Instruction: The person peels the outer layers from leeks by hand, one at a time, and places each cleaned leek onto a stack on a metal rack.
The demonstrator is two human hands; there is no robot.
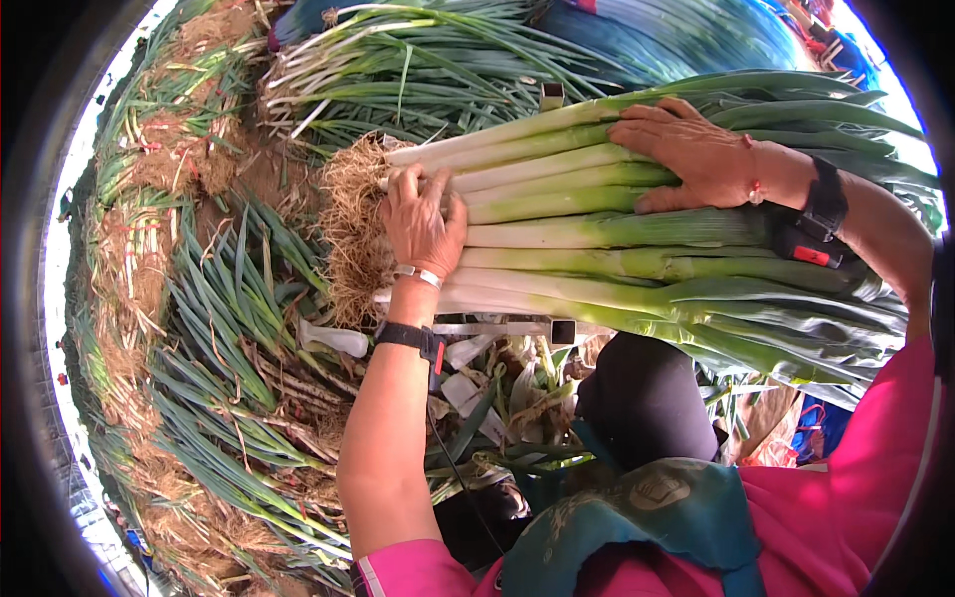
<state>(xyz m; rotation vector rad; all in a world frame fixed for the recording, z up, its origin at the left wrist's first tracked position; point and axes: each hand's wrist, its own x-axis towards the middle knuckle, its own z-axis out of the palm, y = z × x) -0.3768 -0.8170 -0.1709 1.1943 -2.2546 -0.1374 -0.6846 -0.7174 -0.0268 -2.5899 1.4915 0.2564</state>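
A row of thick leeks (557,234) lies side by side in front of me, white shanks to the left and green leaves to the right. Their tangled roots (353,234) form a brown fringe at the left end. My left hand (426,221) is at the white ends beside the roots, its fingers bent down around a leek; the fingertips are partly hidden. Farther right, my right hand (686,157) lies flat across the pale green part of the upper leeks, fingers stretched and thumb apart.
Square metal tube ends (563,331) show at the edge of the leek row. Thinner green onions (438,70) are heaped behind, with more bunches (234,318) on the ground to the left. Trimmed leaf scraps (527,388) lie below, near my dark-clothed knee (647,398).
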